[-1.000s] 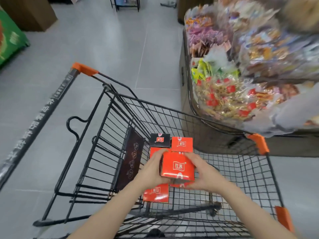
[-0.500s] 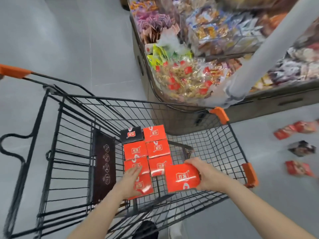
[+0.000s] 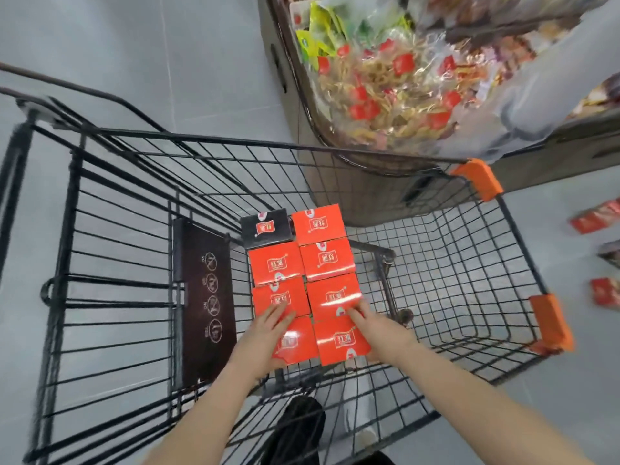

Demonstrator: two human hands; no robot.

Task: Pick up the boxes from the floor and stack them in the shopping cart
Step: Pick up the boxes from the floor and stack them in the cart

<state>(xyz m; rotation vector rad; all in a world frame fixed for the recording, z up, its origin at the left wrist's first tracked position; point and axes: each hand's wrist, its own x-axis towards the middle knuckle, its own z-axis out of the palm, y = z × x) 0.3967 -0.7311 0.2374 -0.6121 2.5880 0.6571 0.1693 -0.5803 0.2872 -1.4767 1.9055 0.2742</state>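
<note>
Eight boxes lie flat in two columns on the floor of the shopping cart (image 3: 396,152), seven red and one black box (image 3: 265,228) at the far left corner of the block, all just right of the cart's dark sign panel (image 3: 204,297). The nearest right-hand red box (image 3: 342,340) sits at the near end of the right column, touching its neighbours.

The right hand (image 3: 375,325) rests on that box's right edge with fingers straight and reaching forward onto the box beyond it. The left hand (image 3: 265,333) lies flat, fingers spread, across the two near boxes of the left column.

The step in hand looks like squaring the layer. To do it well, press both palms inward and toward the sign panel, closing gaps so the next layer has a level base; avoid lifting an edge onto a neighbour.

Half a second ago the right hand gripped this box, held above the cart floor to the right of the block, which had only three boxes in its right column; it now fills that corner. More boxes, red ones (image 3: 595,219) among them, wait on the floor beyond the cart's right wall.
</note>
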